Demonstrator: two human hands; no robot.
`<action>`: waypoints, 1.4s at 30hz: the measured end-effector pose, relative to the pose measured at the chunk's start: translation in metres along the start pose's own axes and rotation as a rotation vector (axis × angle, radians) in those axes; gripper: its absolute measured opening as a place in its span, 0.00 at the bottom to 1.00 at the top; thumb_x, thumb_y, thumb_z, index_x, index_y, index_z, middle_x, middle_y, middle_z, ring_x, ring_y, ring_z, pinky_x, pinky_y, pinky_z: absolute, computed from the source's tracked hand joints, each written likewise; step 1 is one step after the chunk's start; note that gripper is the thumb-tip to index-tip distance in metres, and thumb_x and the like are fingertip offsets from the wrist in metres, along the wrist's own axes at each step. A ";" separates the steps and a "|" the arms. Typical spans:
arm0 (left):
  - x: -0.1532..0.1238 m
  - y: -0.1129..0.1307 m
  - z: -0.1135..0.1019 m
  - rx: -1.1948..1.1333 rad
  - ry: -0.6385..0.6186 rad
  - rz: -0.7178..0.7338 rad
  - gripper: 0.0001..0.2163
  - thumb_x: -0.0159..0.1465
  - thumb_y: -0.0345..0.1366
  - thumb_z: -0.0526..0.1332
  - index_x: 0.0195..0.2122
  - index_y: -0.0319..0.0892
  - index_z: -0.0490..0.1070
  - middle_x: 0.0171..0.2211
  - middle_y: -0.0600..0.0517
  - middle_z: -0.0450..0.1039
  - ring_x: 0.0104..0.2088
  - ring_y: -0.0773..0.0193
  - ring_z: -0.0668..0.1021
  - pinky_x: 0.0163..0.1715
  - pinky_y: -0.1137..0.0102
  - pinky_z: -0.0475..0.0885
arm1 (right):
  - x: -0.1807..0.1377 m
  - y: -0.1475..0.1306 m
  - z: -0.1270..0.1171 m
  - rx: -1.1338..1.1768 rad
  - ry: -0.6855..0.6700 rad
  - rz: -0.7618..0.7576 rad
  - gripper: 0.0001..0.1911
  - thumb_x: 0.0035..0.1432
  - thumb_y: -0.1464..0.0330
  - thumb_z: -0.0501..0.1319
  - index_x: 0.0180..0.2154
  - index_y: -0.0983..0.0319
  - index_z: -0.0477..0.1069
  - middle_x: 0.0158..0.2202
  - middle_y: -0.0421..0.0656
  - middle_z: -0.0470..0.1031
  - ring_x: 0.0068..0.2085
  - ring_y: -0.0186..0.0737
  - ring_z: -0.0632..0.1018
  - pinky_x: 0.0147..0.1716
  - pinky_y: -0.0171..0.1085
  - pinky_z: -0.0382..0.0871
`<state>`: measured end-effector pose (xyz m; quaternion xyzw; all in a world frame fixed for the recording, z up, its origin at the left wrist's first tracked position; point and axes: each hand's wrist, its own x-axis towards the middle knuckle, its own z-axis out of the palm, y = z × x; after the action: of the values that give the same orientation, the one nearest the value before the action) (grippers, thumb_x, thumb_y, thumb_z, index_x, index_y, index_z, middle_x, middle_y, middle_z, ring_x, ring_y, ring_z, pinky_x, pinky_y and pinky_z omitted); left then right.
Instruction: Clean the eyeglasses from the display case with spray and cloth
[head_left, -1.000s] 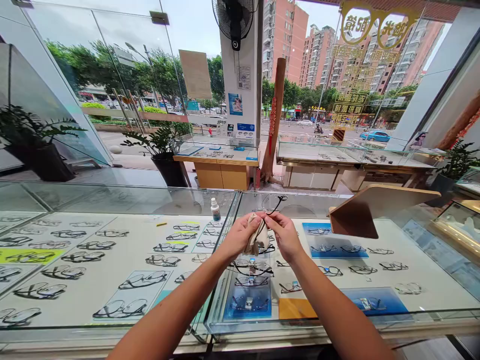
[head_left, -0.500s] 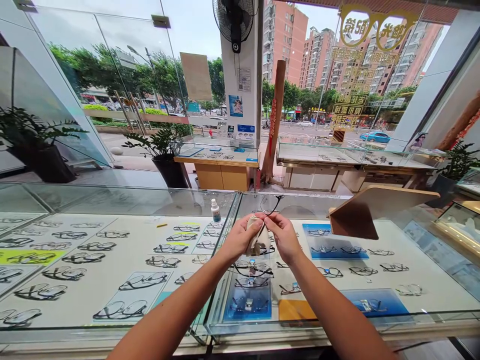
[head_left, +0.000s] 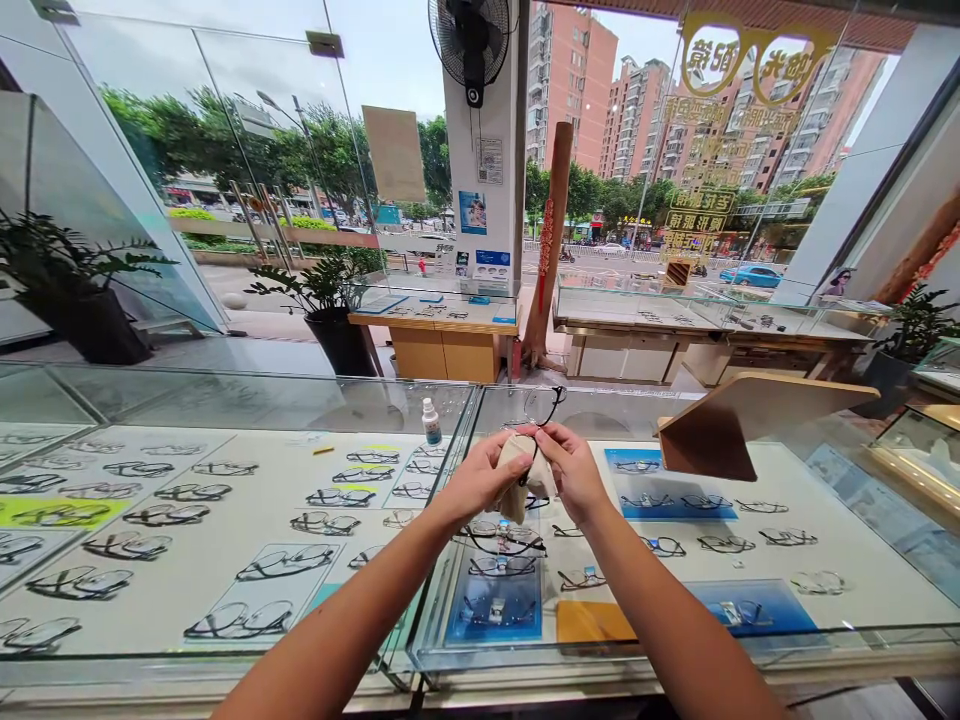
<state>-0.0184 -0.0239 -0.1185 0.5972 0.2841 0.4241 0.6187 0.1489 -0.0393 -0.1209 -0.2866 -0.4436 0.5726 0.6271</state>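
Above the glass display case, my left hand is closed on a beige cleaning cloth, which is folded round part of a pair of glasses. My right hand pinches the dark frame of these glasses close to the left fingers. One lens and rim stick up past the fingertips, while the other lens is hidden by cloth and fingers. A dark temple runs down in front of the cloth. Left of my hands, a small white bottle with a blue label stands on the glass top.
Under the glass lie rows of spectacles, some on blue cards. A wooden-framed tilted stand, perhaps a mirror, stands at the right on the case. A yellow stick lies at the left. Potted plants and more counters stand beyond.
The cloth has spread wider and hangs lower between my hands. My right fingers have shifted slightly on the glasses, and the raised lens has turned a little.
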 end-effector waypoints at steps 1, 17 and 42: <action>0.000 -0.001 0.002 -0.017 0.035 -0.001 0.34 0.59 0.55 0.76 0.60 0.40 0.75 0.38 0.49 0.80 0.35 0.63 0.78 0.37 0.70 0.72 | 0.000 0.001 0.000 -0.016 -0.008 -0.009 0.18 0.54 0.51 0.77 0.39 0.57 0.85 0.42 0.44 0.86 0.40 0.43 0.80 0.44 0.40 0.74; -0.002 0.004 0.002 -0.087 0.001 -0.046 0.31 0.57 0.51 0.78 0.57 0.41 0.79 0.38 0.50 0.81 0.35 0.65 0.79 0.38 0.72 0.73 | -0.002 0.001 0.000 -0.022 -0.010 -0.025 0.17 0.55 0.52 0.77 0.38 0.57 0.84 0.42 0.44 0.86 0.41 0.44 0.80 0.45 0.41 0.74; 0.000 0.063 -0.098 0.164 0.814 0.359 0.24 0.63 0.61 0.67 0.36 0.42 0.73 0.26 0.56 0.66 0.27 0.66 0.66 0.27 0.71 0.64 | 0.009 -0.011 -0.016 0.035 0.120 -0.090 0.14 0.54 0.55 0.75 0.35 0.57 0.81 0.41 0.44 0.84 0.41 0.42 0.75 0.43 0.40 0.67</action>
<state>-0.1139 0.0205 -0.0686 0.4687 0.4288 0.7010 0.3240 0.1674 -0.0302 -0.1164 -0.2894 -0.4076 0.5333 0.6824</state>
